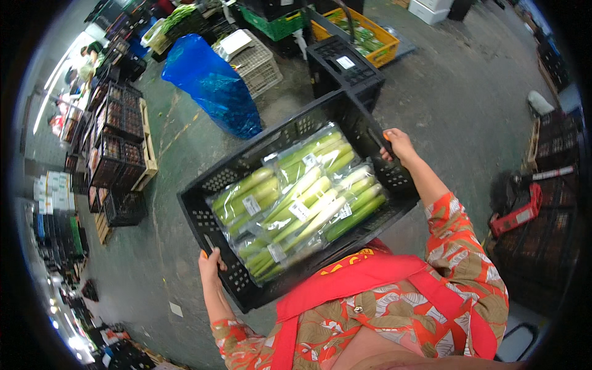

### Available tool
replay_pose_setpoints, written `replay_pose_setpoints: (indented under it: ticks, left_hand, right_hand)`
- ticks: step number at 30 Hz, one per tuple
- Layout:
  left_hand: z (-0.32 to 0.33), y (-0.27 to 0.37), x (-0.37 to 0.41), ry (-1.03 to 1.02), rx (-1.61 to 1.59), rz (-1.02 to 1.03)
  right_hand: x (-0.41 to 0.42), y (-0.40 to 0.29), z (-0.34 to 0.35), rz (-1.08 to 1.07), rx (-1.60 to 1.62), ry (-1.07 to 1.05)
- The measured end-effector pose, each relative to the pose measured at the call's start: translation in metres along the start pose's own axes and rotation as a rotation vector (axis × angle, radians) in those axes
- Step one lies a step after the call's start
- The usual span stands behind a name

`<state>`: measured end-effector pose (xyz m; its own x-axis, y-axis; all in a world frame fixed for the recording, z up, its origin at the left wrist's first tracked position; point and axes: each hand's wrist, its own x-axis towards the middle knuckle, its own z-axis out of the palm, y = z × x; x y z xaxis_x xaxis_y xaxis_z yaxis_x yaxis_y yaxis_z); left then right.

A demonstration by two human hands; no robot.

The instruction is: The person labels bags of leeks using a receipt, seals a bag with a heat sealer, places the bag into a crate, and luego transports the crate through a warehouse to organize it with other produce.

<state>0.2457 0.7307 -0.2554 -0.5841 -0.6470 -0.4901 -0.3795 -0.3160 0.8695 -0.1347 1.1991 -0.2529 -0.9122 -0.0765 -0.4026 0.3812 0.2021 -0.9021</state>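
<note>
A black plastic crate is held in front of my body, slightly tilted in view. Inside it lie several clear plastic packs of long green and white stalk vegetables, probably leeks, each pack bearing a printed label. My left hand grips the crate's handle opening on the near left end, fingers curled through. On the right end, my right hand holds the opposite handle opening. Something small and orange shows at each thumb. The undersides of the packs are hidden.
Beyond the crate stand a blue plastic bag, a pale crate, a black crate and a yellow crate with greens. Stacked crates on pallets line the left. A red pallet jack handle is at right. People work far left.
</note>
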Motion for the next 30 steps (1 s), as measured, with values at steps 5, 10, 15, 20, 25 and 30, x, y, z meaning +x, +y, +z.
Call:
replay_pose_setpoints:
  ticks: [5,10,15,20,25,30]
  left_hand:
    - [0.001,-0.023,-0.024,0.196,-0.070,-0.089]
    - [0.019,-0.011,-0.030,0.261,-0.079,-0.111]
    - [0.037,0.013,-0.043,0.296,-0.071,-0.108]
    - [0.057,0.038,-0.052,0.343,-0.023,-0.120]
    - [0.098,0.065,-0.072,0.443,-0.005,-0.155]
    - [0.128,0.111,-0.080,0.483,0.038,-0.199]
  right_hand:
    - [0.087,-0.009,0.070,0.066,-0.108,-0.165]
    - [0.136,-0.009,0.089,0.101,-0.126,-0.258]
    - [0.165,0.004,0.089,0.206,-0.141,-0.210]
    - [0.207,0.012,0.098,0.253,-0.140,-0.325]
    - [0.256,0.000,0.120,0.395,-0.113,-0.448]
    - [0.291,-0.031,0.158,0.488,-0.284,-0.422]
